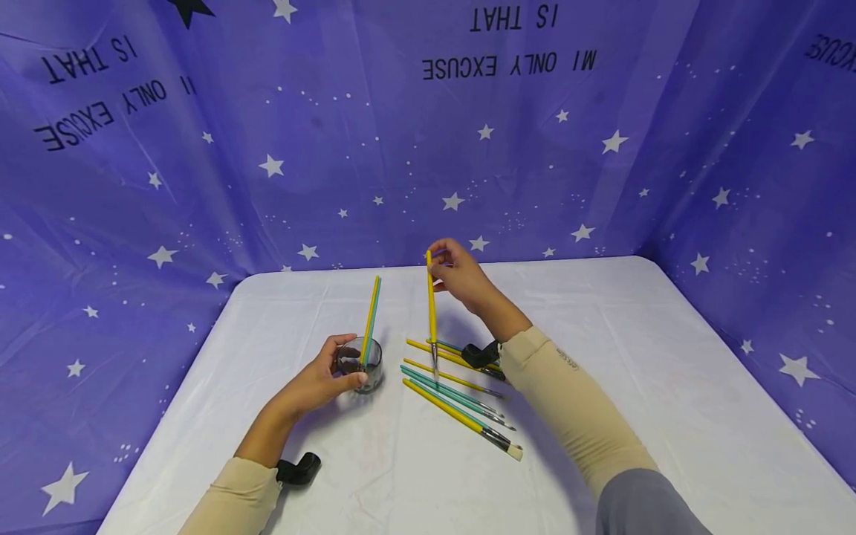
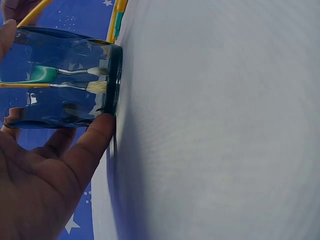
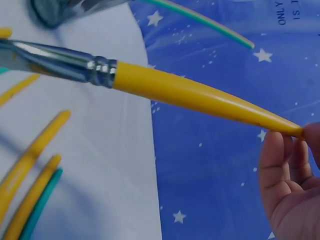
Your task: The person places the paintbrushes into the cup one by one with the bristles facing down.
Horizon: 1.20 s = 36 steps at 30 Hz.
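Observation:
My left hand [image 1: 319, 381] grips a clear, bluish drinking glass [image 1: 376, 362] that stands upright on the table, fingers and thumb around its sides. Inside it lean a yellow paintbrush [image 1: 370, 312] and a teal paintbrush [image 1: 377, 297]; the left wrist view shows their pale bristles [image 2: 97, 87] down near the base. To the right, my right hand [image 1: 461, 275] pinches another yellow paintbrush [image 3: 170, 90] by the end of its handle. That brush hangs nearly vertical, metal ferrule downward, above several brushes lying on the cloth.
Several yellow and teal paintbrushes [image 1: 441, 405] lie fanned out on the white tablecloth [image 1: 321, 461], partly behind the right wrist's black camera [image 1: 480, 355]. A purple star-patterned curtain [image 1: 374, 148] rises behind the table and along both sides.

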Each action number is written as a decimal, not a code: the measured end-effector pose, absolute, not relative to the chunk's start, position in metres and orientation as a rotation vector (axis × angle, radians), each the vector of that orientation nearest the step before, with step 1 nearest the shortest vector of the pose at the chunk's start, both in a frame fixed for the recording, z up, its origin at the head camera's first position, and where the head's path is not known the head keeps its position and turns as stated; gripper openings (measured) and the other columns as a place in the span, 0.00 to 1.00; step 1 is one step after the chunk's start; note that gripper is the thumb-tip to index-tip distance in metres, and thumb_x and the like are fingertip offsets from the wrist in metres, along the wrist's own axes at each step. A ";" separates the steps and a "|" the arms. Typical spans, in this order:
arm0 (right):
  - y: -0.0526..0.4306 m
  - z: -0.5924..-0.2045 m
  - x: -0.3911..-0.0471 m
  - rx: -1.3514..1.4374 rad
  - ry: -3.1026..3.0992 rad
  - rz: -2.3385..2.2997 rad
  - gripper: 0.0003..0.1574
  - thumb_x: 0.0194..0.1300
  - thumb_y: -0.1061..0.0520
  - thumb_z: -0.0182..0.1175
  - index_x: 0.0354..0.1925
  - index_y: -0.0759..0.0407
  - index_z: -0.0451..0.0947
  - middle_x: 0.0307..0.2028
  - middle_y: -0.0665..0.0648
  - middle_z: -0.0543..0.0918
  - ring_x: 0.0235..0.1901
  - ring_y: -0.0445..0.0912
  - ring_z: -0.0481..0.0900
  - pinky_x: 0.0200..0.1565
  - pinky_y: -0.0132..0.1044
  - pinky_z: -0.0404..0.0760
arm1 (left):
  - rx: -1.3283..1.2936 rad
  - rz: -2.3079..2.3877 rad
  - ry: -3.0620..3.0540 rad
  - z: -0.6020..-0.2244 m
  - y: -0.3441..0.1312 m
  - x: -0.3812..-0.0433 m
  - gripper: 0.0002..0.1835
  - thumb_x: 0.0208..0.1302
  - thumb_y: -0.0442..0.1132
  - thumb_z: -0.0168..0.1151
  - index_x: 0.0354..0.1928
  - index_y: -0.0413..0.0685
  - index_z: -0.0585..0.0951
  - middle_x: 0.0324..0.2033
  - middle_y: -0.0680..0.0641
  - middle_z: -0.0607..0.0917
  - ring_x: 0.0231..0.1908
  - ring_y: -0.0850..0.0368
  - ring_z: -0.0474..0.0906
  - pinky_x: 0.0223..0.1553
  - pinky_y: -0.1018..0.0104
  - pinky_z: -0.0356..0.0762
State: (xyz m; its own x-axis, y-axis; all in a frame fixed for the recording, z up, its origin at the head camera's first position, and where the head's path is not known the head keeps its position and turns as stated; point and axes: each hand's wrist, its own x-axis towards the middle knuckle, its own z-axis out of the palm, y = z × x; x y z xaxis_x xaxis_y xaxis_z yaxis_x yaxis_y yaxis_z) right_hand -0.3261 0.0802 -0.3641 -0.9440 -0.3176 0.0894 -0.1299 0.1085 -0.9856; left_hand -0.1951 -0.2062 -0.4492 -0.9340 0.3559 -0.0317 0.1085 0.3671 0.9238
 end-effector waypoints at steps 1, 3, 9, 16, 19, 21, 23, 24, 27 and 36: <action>0.079 -0.363 -0.324 -0.449 2.216 -1.979 0.14 0.74 0.66 0.51 0.56 0.58 0.66 0.42 0.59 0.74 0.38 0.52 0.77 0.41 0.46 0.81 | 0.418 1.595 2.401 -0.449 -0.206 -0.195 0.43 0.64 0.41 0.69 0.72 0.44 0.54 0.59 0.35 0.74 0.59 0.41 0.73 0.61 0.44 0.63; 0.077 -0.362 -0.321 -0.441 2.194 -2.028 0.14 0.74 0.67 0.51 0.56 0.58 0.66 0.41 0.59 0.74 0.38 0.52 0.77 0.40 0.44 0.81 | 0.420 1.595 2.400 -0.450 -0.206 -0.194 0.43 0.64 0.41 0.69 0.72 0.43 0.54 0.58 0.35 0.74 0.59 0.41 0.73 0.61 0.44 0.63; 0.072 -0.360 -0.314 -0.402 2.080 -2.206 0.16 0.74 0.68 0.51 0.56 0.59 0.65 0.40 0.58 0.73 0.36 0.49 0.77 0.37 0.40 0.81 | 0.426 1.615 2.386 -0.450 -0.206 -0.193 0.42 0.64 0.40 0.69 0.72 0.43 0.54 0.59 0.35 0.73 0.59 0.40 0.73 0.61 0.46 0.64; 0.067 -0.355 -0.307 -0.354 1.928 -2.389 0.17 0.73 0.69 0.50 0.57 0.60 0.64 0.39 0.57 0.72 0.36 0.49 0.77 0.35 0.37 0.80 | 0.434 1.609 2.404 -0.449 -0.207 -0.193 0.42 0.64 0.40 0.68 0.72 0.42 0.54 0.59 0.34 0.73 0.59 0.40 0.73 0.60 0.51 0.67; 0.065 -0.354 -0.304 -0.337 1.907 -2.439 0.18 0.73 0.68 0.51 0.58 0.61 0.64 0.39 0.57 0.73 0.37 0.50 0.77 0.36 0.37 0.81 | 0.424 1.603 2.403 -0.449 -0.206 -0.193 0.42 0.64 0.41 0.69 0.72 0.43 0.54 0.59 0.34 0.73 0.59 0.40 0.73 0.61 0.47 0.65; 0.063 -0.354 -0.302 -0.330 1.890 -2.471 0.17 0.74 0.68 0.51 0.58 0.60 0.64 0.39 0.57 0.73 0.37 0.50 0.78 0.37 0.38 0.81 | 0.423 1.599 2.397 -0.450 -0.206 -0.193 0.43 0.64 0.42 0.69 0.72 0.43 0.54 0.59 0.34 0.73 0.59 0.40 0.73 0.61 0.46 0.65; 0.061 -0.354 -0.300 -0.325 1.862 -2.507 0.16 0.74 0.68 0.51 0.57 0.59 0.65 0.39 0.56 0.73 0.37 0.50 0.78 0.37 0.38 0.81 | 0.417 1.602 2.389 -0.450 -0.206 -0.192 0.43 0.64 0.42 0.69 0.72 0.43 0.54 0.59 0.34 0.73 0.59 0.40 0.73 0.61 0.46 0.65; 0.060 -0.355 -0.299 -0.323 1.845 -2.526 0.15 0.74 0.68 0.50 0.55 0.58 0.65 0.39 0.56 0.73 0.37 0.50 0.78 0.37 0.38 0.81 | 0.420 1.603 2.386 -0.450 -0.206 -0.192 0.43 0.64 0.42 0.69 0.72 0.43 0.54 0.59 0.34 0.73 0.59 0.40 0.73 0.61 0.46 0.65; 0.055 -0.355 -0.297 -0.319 1.798 -2.582 0.13 0.75 0.68 0.50 0.53 0.56 0.65 0.39 0.56 0.73 0.36 0.49 0.79 0.37 0.37 0.81 | 0.409 1.615 2.387 -0.451 -0.205 -0.192 0.43 0.63 0.41 0.70 0.72 0.45 0.55 0.59 0.35 0.73 0.59 0.41 0.73 0.61 0.46 0.64; 0.037 -0.357 -0.291 -0.353 1.846 -2.541 0.15 0.74 0.67 0.52 0.55 0.58 0.64 0.40 0.56 0.73 0.37 0.48 0.78 0.41 0.40 0.82 | 0.432 1.622 2.398 -0.448 -0.206 -0.193 0.42 0.63 0.40 0.69 0.72 0.41 0.54 0.59 0.35 0.73 0.59 0.41 0.73 0.60 0.50 0.66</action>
